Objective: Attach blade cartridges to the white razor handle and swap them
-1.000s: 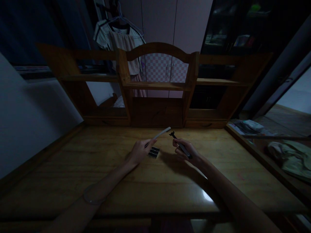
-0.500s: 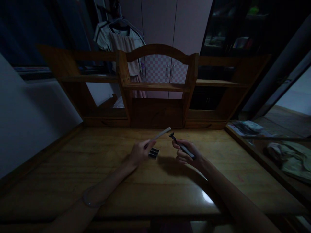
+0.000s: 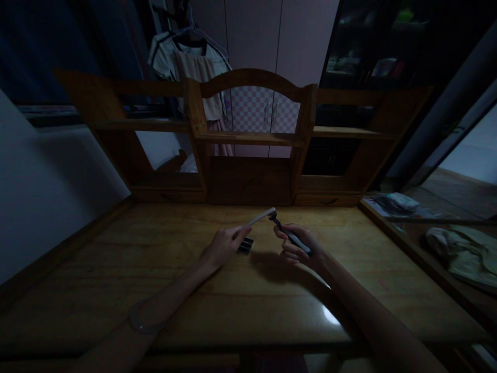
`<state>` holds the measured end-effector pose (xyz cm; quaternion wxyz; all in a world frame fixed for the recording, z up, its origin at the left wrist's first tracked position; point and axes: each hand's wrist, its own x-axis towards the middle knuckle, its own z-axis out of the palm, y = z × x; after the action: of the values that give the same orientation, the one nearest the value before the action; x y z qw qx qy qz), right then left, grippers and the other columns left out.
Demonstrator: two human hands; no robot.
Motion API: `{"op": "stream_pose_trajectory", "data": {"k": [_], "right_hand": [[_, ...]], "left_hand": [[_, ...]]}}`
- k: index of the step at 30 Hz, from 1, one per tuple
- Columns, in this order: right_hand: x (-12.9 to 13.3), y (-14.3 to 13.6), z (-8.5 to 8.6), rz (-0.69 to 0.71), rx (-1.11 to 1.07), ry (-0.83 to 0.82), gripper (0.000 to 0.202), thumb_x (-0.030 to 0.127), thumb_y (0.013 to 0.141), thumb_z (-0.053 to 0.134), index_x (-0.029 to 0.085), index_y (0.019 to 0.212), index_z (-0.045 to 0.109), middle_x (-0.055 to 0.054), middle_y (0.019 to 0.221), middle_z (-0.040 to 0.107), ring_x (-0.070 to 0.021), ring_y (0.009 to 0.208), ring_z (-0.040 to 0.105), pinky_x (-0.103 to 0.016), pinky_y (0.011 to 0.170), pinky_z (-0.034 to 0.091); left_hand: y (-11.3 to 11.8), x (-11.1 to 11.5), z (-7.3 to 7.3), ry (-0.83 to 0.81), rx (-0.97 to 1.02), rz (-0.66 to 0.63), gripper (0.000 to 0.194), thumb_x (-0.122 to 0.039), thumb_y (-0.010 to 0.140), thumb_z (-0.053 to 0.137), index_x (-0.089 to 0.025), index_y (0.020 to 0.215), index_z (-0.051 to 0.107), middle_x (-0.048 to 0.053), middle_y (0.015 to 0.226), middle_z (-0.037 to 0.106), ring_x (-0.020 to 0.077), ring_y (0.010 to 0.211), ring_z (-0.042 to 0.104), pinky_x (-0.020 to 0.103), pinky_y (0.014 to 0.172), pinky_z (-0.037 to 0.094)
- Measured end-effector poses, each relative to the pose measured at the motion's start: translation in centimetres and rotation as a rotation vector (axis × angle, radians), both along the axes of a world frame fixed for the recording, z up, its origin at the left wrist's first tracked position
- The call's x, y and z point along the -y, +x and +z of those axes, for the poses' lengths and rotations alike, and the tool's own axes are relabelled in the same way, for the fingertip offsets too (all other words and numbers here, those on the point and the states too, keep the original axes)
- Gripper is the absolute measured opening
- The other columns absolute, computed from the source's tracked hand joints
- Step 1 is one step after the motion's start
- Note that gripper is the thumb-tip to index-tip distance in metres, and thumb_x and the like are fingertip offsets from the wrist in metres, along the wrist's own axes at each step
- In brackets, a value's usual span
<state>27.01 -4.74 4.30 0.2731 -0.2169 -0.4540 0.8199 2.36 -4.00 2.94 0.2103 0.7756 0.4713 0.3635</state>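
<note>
Left hand (image 3: 224, 246) and right hand (image 3: 301, 244) are both raised over the desk (image 3: 155, 243), each closed on a thin tool. The left pinches a pale brush (image 3: 260, 217), apparently a toothbrush, between thumb and fingers; the right curls its fingers round the handle of a razor (image 3: 297, 241). The tools' heads meet midway between the hands, though whether they touch cannot be told. On the desk just beside the left fingers, and partly hidden by them, lies a dark case (image 3: 246, 245).

Both tools are probably light and stiff, the handles likely smooth and slippery if wet; the handle is the place to grip, clear of the razor's head. The brush's long axis slants forward and rightward from the left fingers; the razor's slants forward and leftward, its butt toward the right wrist.
</note>
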Motion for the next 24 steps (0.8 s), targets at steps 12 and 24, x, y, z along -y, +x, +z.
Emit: {"op": "stream_pose_trajectory", "data": {"k": [12, 24], "right_hand": [[0.21, 0.46, 0.64, 0.018, 0.034, 0.004, 0.026, 0.042, 0.091, 0.028, 0.023, 0.075, 0.033, 0.010, 0.029, 0.032, -0.0096, 0.026, 0.018, -0.022, 0.038, 0.024], [0.51, 0.25, 0.91, 0.085, -0.044, 0.002, 0.025, 0.039, 0.091, 0.027, 0.023, 0.073, 0.034, 0.009, 0.029, 0.034, -0.0101, 0.025, 0.019, -0.022, 0.037, 0.027]], "left_hand": [[-0.31, 0.21, 0.14, 0.013, 0.003, -0.037, 0.047, -0.049, 0.091, 0.037, -0.013, 0.073, 0.062, -0.001, 0.058, 0.051, 0.0112, 0.055, 0.045, 0.023, 0.053, 0.029], [-0.52, -0.13, -0.15, 0.066, -0.042, 0.016, 0.045, -0.045, 0.092, 0.039, -0.013, 0.074, 0.064, -0.001, 0.056, 0.051, 0.0099, 0.051, 0.042, 0.023, 0.051, 0.026]]}}
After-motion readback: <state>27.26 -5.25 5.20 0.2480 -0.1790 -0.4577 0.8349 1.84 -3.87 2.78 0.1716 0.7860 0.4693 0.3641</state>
